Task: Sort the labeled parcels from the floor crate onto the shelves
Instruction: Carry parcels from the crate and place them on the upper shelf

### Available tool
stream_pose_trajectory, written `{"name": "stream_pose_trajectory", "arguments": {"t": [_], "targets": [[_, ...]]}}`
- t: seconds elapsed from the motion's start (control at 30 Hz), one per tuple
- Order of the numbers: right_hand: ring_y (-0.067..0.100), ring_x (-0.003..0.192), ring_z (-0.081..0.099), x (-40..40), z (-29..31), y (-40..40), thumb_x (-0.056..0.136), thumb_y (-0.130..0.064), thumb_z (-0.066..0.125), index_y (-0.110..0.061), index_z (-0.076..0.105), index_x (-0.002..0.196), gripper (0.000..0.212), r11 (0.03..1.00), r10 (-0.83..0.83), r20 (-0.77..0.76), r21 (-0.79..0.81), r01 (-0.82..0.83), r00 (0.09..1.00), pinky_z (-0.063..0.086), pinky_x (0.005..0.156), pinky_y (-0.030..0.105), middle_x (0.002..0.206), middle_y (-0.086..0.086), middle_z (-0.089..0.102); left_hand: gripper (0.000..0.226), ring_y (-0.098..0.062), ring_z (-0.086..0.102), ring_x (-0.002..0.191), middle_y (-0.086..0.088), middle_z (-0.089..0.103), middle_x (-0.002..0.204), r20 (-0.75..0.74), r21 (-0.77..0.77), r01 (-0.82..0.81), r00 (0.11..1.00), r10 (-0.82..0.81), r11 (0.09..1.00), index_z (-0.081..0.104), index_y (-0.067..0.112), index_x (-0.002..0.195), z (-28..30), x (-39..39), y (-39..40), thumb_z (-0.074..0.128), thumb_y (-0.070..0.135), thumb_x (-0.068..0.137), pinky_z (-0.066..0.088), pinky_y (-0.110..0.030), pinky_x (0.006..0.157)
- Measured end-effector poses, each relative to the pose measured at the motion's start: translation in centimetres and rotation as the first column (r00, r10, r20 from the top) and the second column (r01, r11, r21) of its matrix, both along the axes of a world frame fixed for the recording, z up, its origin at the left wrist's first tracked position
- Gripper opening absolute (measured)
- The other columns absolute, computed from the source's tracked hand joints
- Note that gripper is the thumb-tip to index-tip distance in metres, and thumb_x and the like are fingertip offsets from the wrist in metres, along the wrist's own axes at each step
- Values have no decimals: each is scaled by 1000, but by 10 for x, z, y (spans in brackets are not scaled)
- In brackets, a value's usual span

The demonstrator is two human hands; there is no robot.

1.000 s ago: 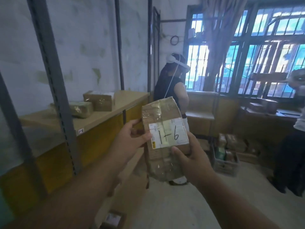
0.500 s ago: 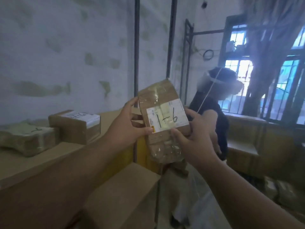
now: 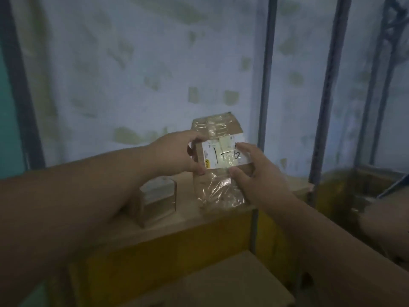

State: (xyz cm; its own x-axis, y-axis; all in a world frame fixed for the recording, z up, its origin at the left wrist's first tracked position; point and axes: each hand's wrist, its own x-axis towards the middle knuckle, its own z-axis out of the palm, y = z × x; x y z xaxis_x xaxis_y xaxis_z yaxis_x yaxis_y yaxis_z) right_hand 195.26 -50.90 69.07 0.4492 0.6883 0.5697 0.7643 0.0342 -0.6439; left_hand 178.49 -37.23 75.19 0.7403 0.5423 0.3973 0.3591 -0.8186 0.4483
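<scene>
Head view, read from left to right. At far left, a dark metal upright (image 3: pixel 20 89) of the shelving stands before a pale, patchy wall (image 3: pixel 137 69). My left forearm crosses the lower left of the frame toward the centre. Beside it, a small cardboard box (image 3: pixel 158 201) sits on the wooden shelf (image 3: pixel 183 220), partly hidden by that arm. My left hand (image 3: pixel 177 155) has its grip clamped on the left edge of the parcel (image 3: pixel 218 165), thumb on the front face, fingers curled behind. The parcel is a brown, tape-wrapped carton held upright, slightly tilted, over the shelf near its right end; whether its lower edge touches the board I cannot tell. Its white label (image 3: pixel 224 155) faces me and reads "1-6" in black marker. My right hand (image 3: pixel 256 173) is likewise clamped on the parcel's right side, thumb pressed on the front below the label, fingertips (image 3: pixel 242 147) over the label's right edge. Under the shelf runs a yellow front panel (image 3: pixel 177 251), with a lower board (image 3: pixel 232 282) below. Right of the parcel, 2 more uprights (image 3: pixel 266 85) rise, followed by a blurred neighbouring shelf bay (image 3: pixel 365 185).
</scene>
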Motion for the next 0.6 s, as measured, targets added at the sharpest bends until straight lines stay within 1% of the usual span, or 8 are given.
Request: {"name": "stream_pose_trajectory", "arguments": {"t": [0.07,0.13,0.2,0.27,0.37,0.43,0.5,0.6], "targets": [[17,68,73,9,7,26,96,-29,65,-46,42,138,51,998,38,-84,-49,-42,996,62,56,41,99,-6,69,80,5,56,86,24,56,92,-117,61,-22,993,29,998,44,36,144,9,9,25,85,32,75,40,-13,67],[18,63,72,16,12,52,96,-27,65,-44,42,138,50,990,52,-114,-124,-66,992,60,49,36,98,-7,67,79,4,55,85,23,56,91,-194,56,-53,979,63,997,45,32,145,12,18,50,84,34,77,40,-15,68],[18,70,72,21,13,76,95,-29,66,-45,42,137,51,977,43,-86,-205,-60,995,62,53,36,104,-6,68,79,-3,56,89,21,56,93,-276,57,-81,957,94,995,46,28,145,10,25,73,83,36,76,42,-20,72],[13,79,67,27,11,98,93,-33,68,-45,45,135,50,966,19,-26,-257,-25,999,62,64,33,109,-7,66,79,-10,54,95,19,54,96,-367,72,-104,922,124,992,45,27,146,6,31,92,82,41,77,40,-25,78],[5,78,57,35,5,119,90,-36,69,-40,49,134,48,943,24,6,-332,-21,1000,57,73,27,106,-8,58,76,-12,50,100,13,53,107,-460,88,-147,871,171,985,50,28,142,-4,40,111,81,46,75,38,-26,85],[6,82,57,42,3,129,89,-37,70,-38,51,132,47,924,55,-8,-377,-54,998,56,79,30,108,-7,55,72,-13,49,102,11,56,114,-510,98,-180,836,205,979,54,29,138,-7,47,120,81,49,74,39,-27,88],[9,89,58,50,4,139,87,-38,72,-37,54,129,46,910,100,-23,-402,-101,995,55,79,30,112,-8,53,70,-14,50,104,10,57,119,-563,100,-217,792,235,971,56,31,135,-6,52,124,81,51,73,41,-29,90],[6,86,54,59,6,151,87,-39,72,-35,55,128,44,881,197,7,-439,-174,980,48,74,24,113,-7,50,65,-14,52,102,11,57,108,-617,116,-265,736,279,957,58,32,132,-4,55,125,81,51,74,42,-31,91]]}}
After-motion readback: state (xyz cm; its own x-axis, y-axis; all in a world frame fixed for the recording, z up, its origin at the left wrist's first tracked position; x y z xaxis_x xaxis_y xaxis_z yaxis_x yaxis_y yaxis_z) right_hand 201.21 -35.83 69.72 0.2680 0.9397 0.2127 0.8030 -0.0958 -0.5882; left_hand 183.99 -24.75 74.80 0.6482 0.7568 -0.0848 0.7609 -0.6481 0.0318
